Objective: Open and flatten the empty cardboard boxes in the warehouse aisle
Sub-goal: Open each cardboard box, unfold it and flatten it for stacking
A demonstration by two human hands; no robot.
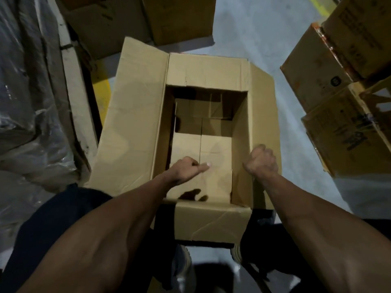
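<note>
Open cardboard box (209, 81) stood on the grey floor (254, 28) directly in front of the person, top open, all four flaps folded outward. Left flap (135, 115) spread wide and nearly flat; far flap and right flap (262, 115) bent outward; near flap (209, 220) hung down toward the person's legs. Inside, the bottom flaps were visible, seam running down the middle, a gap showing at the far end.

Left hand (186, 169) reached into the box at its near left side, fingers curled into a fist, thumb stretched out to the right over the inner bottom panel; whether it pinched the box wall could not be told. Right hand (262, 160) sat at the near right rim, fingers curled over and gripping the right wall edge where it meets the right flap.

Other cardboard boxes (347, 66) stacked at right, some printed with dark text. More boxes (148, 17) at the far side. Plastic-wrapped goods (27, 92) at left, a yellow floor line (101, 85) beside them. Shoes (186, 263) visible at the bottom edge.
</note>
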